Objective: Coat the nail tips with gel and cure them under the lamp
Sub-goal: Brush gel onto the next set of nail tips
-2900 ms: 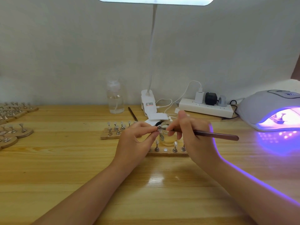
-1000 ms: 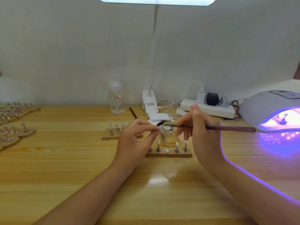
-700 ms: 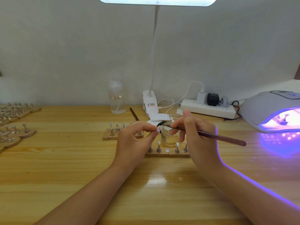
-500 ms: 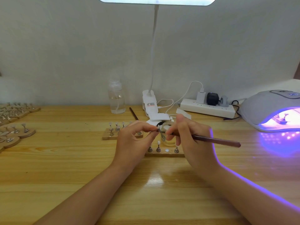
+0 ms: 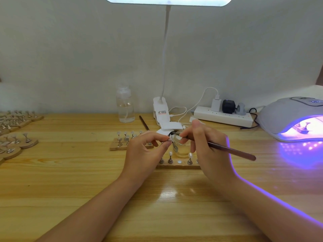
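Head view, hands: the left hand pinches a small nail tip on its stand between thumb and forefinger, held above the table; the right hand grips a brown brush, fingers curled round the handle, its bristle end meeting the pinched tip
Head view, jar: a small clear glass jar stands just behind both hands, holding clear liquid at the bottom; how full it is cannot be told
Head view, wooden strip: a strip holder lies in front of the jar, carrying upright metal stands topped with pale nail tips, plus one bare round pad
Head view, second holder: another wooden holder with more tipped stands sits left of the hands, partly hidden by the left hand
Head view, curing lamp: the grey dome lamp at the right edge glows violet; a stand sits inside its opening, and violet light spills on the wooden table and rims the right forearm
Head view, bottle: a clear plastic bottle by the wall holds clear liquid in its lower part
Head view, far left: several more wooden bases with stands are grouped at the table's left edge
Head view, background: a white clip desk lamp stands lit beside a power strip with plugs in it, and a second brush lies near the bottle
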{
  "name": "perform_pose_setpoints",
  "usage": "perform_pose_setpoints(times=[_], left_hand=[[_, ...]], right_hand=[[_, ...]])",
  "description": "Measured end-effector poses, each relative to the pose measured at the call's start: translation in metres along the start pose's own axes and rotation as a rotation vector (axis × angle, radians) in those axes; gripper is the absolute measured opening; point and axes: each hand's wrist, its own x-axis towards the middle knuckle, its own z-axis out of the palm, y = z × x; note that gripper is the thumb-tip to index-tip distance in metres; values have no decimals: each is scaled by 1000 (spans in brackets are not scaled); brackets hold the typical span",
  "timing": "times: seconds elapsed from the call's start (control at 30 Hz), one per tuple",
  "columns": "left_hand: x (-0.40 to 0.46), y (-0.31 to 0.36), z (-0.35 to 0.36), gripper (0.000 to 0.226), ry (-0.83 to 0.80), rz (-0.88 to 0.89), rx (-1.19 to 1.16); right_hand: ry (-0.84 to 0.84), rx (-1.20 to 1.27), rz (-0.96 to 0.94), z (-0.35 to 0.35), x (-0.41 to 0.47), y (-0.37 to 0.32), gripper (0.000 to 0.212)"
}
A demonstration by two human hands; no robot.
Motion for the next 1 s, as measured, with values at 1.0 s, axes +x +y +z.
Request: perform_pose_setpoints(times=[1.0], left_hand=[[0,-2,1,26,-13,-14,10]], right_hand=[[49,64,122,0,2,-4,49]])
